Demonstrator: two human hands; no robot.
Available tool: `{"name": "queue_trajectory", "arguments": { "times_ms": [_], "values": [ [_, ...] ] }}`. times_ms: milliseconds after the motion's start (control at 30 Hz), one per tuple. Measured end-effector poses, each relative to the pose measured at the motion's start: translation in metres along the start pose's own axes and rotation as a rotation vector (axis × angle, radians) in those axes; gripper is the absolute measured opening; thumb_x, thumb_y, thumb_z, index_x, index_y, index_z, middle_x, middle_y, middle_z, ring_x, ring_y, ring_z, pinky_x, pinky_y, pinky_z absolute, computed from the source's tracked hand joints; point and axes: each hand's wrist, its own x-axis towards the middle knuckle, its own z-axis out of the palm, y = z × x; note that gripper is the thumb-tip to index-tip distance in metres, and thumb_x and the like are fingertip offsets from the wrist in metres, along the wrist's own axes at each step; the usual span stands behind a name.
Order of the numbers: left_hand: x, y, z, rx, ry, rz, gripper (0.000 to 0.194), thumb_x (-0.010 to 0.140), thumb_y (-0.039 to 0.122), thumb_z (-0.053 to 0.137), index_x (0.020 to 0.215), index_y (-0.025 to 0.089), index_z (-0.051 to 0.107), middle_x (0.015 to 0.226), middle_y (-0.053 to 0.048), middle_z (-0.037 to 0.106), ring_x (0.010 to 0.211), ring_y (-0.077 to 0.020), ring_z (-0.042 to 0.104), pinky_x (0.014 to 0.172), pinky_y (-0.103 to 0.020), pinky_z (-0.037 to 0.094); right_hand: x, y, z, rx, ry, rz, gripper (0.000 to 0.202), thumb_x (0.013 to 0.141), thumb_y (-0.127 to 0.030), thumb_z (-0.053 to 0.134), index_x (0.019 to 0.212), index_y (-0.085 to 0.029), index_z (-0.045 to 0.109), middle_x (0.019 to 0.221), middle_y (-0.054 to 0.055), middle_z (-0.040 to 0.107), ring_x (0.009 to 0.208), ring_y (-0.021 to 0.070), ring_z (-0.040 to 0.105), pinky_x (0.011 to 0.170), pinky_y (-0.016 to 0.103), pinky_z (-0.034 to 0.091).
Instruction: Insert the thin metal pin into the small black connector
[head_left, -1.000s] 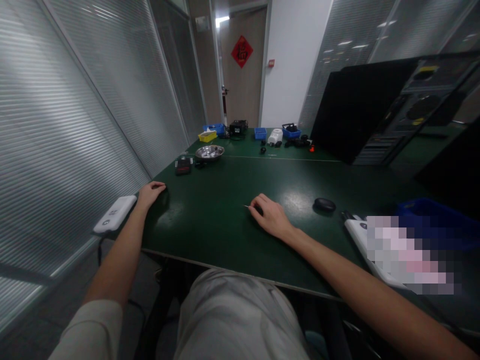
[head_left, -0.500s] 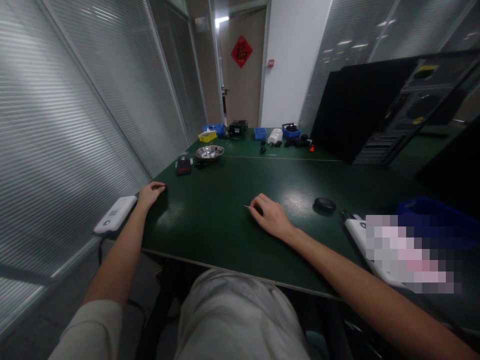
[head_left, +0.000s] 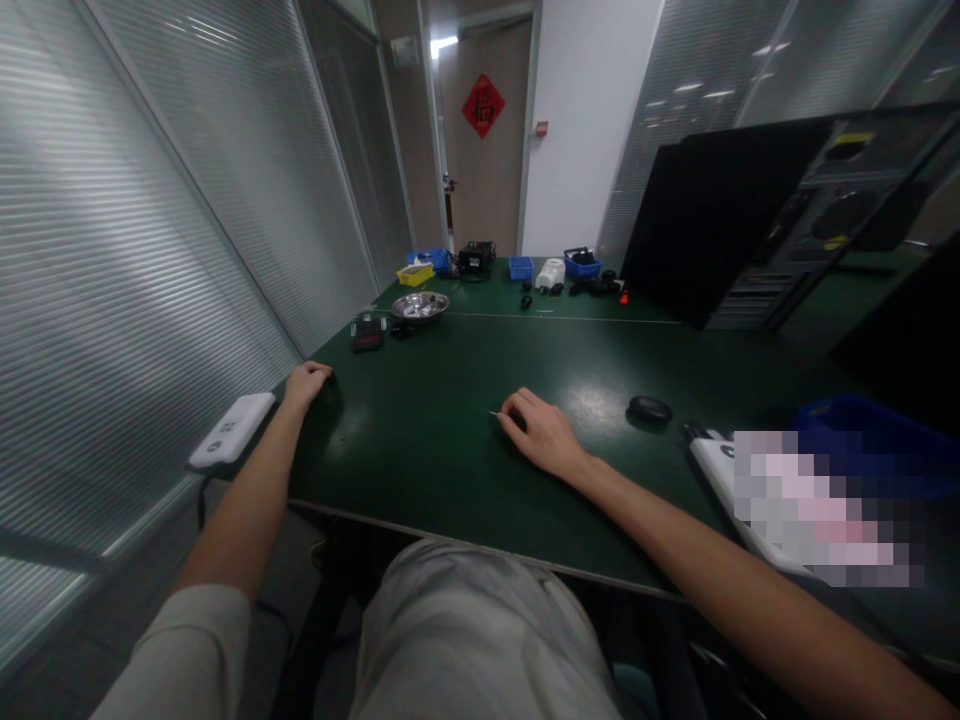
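Note:
My right hand [head_left: 541,432] rests on the green table [head_left: 427,440], its thumb and forefinger pinched on a thin, pale, pin-like piece [head_left: 493,413] that sticks out to the left. The kind of piece is too small to make out. At the table's left edge lies my left hand [head_left: 304,382], fingers pressed together; a dark spot shows at the fingertips, and what they hold, if anything, is hidden. Beside that forearm is a white box with round marks [head_left: 234,428]. A black computer mouse [head_left: 649,409] sits to the right of my right hand.
A metal dish [head_left: 420,306] and a dark red-and-black box [head_left: 367,335] stand far left. Toward the back are a yellow tray [head_left: 415,274], a small blue basket [head_left: 520,267] and a white device [head_left: 551,272]. A black computer tower [head_left: 705,210] and blue bin [head_left: 870,420] occupy the right.
My left hand has shifted very slightly to the right, its fingers a little more tucked. The right hand stays in place with the thin piece.

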Motion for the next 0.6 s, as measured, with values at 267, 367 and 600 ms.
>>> {"name": "queue_trajectory", "arguments": {
  "times_ms": [267, 367, 600],
  "values": [
    [-0.052, 0.052, 0.028, -0.182, -0.317, 0.161, 0.031, 0.075, 0.031, 0.076, 0.103, 0.018, 0.076, 0.103, -0.007, 0.078, 0.101, -0.0233, 0.071, 0.091, -0.033, 0.055, 0.001, -0.003, -0.001, -0.015, -0.015, 0.001, 0.016, 0.104, -0.036, 0.051, 0.101, -0.023, 0.060, 0.103, 0.002, 0.062, 0.076, 0.0141, 0.059, 0.064, 0.028, 0.038],
    [-0.094, 0.092, 0.061, -0.283, -0.688, 0.347, 0.032, 0.080, 0.037, 0.077, 0.106, 0.020, 0.076, 0.114, -0.008, 0.076, 0.108, -0.0234, 0.070, 0.100, -0.037, 0.052, 0.001, -0.003, -0.001, -0.013, -0.019, 0.000, 0.016, 0.104, -0.036, 0.051, 0.101, -0.023, 0.059, 0.103, 0.002, 0.062, 0.075, 0.0139, 0.058, 0.064, 0.028, 0.038],
    [-0.184, 0.154, 0.119, -0.385, -1.130, 0.599, 0.045, 0.086, 0.043, 0.075, 0.123, 0.017, 0.072, 0.110, -0.010, 0.077, 0.103, -0.0237, 0.072, 0.096, -0.037, 0.052, -0.001, -0.001, 0.000, -0.034, 0.004, 0.023, 0.015, 0.103, -0.036, 0.053, 0.101, -0.023, 0.060, 0.101, 0.002, 0.062, 0.077, 0.0143, 0.059, 0.066, 0.027, 0.038]
  ]
}}
